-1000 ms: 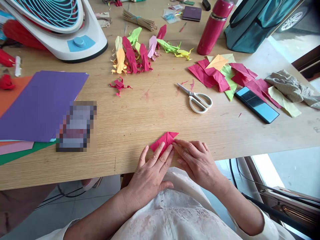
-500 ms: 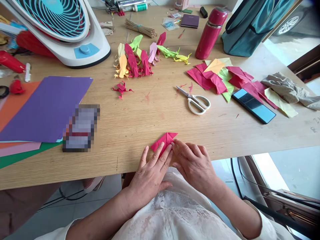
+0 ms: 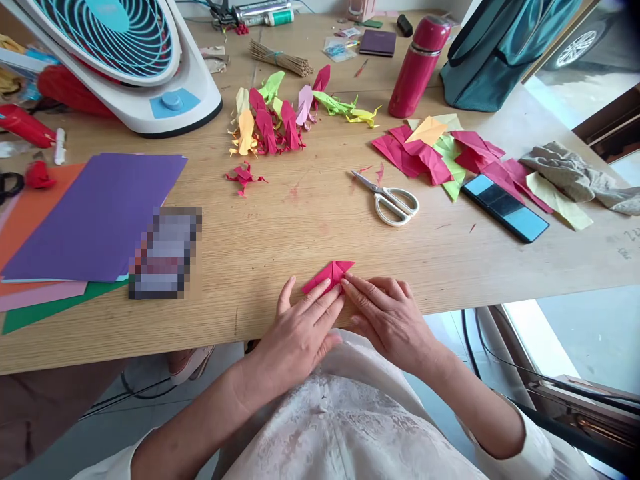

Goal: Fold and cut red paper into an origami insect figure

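A folded piece of red paper (image 3: 331, 272) lies at the near edge of the wooden table (image 3: 300, 220). My left hand (image 3: 300, 330) rests flat on its near part, fingers stretched out and pressing down. My right hand (image 3: 387, 317) lies beside it, its fingertips pressed on the paper's right edge. Most of the paper is hidden under both hands; only its pointed far end shows.
White-handled scissors (image 3: 390, 198) lie beyond the paper. A pile of folded paper figures (image 3: 280, 113), loose folded sheets (image 3: 440, 150), a dark phone (image 3: 505, 208), a red bottle (image 3: 419, 63), a teal bag (image 3: 500, 47), a fan (image 3: 130, 60), and stacked coloured sheets (image 3: 95, 213) surround them.
Both hands slid slightly nearer over the red paper, covering more of it. The view shifted a little; nothing else on the table moved.
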Motion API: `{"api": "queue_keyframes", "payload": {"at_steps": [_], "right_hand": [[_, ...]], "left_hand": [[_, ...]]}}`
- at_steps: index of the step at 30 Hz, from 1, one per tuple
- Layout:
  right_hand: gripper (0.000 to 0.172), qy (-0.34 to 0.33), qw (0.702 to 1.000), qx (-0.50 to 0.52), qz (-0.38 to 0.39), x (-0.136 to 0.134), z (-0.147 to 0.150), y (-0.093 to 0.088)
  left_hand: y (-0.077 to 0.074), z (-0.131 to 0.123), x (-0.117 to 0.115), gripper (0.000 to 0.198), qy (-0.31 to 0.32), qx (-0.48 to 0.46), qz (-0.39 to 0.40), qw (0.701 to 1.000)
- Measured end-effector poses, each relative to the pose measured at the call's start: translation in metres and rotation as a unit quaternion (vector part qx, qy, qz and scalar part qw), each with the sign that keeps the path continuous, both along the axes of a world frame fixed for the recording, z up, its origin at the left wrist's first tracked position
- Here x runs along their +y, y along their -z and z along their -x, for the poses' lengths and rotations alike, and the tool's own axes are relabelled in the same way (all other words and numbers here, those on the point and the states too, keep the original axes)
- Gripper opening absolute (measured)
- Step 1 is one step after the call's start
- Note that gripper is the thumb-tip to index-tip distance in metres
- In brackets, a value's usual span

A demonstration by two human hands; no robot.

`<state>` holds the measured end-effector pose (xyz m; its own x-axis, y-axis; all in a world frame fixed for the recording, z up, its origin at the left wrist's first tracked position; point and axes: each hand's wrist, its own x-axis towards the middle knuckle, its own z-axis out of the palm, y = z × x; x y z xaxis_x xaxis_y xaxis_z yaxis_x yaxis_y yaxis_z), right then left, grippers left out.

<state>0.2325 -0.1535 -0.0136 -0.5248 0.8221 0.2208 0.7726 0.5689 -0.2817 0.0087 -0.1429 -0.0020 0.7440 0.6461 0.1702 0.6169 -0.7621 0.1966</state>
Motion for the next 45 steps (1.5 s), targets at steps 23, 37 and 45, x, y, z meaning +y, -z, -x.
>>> {"api": "queue_keyframes", "payload": {"at_steps": [23,37,45], "right_hand": [[0.043,0.005,0.996,0.092,-0.007,-0.013,0.010,0.003],[0.047,-0.033,0.998,-0.029,-0.034,-0.024,0.007,0.006],[0.051,-0.048,0.996,-0.056,-0.046,-0.028,0.006,0.005]], "left_hand": [[0.009,-0.009,0.017,0.016,-0.047,-0.158,0.031,0.986],[0.005,-0.001,0.014,0.021,0.002,-0.101,0.011,0.995],[0.004,-0.001,0.010,0.026,0.006,-0.070,0.003,0.998]]}}
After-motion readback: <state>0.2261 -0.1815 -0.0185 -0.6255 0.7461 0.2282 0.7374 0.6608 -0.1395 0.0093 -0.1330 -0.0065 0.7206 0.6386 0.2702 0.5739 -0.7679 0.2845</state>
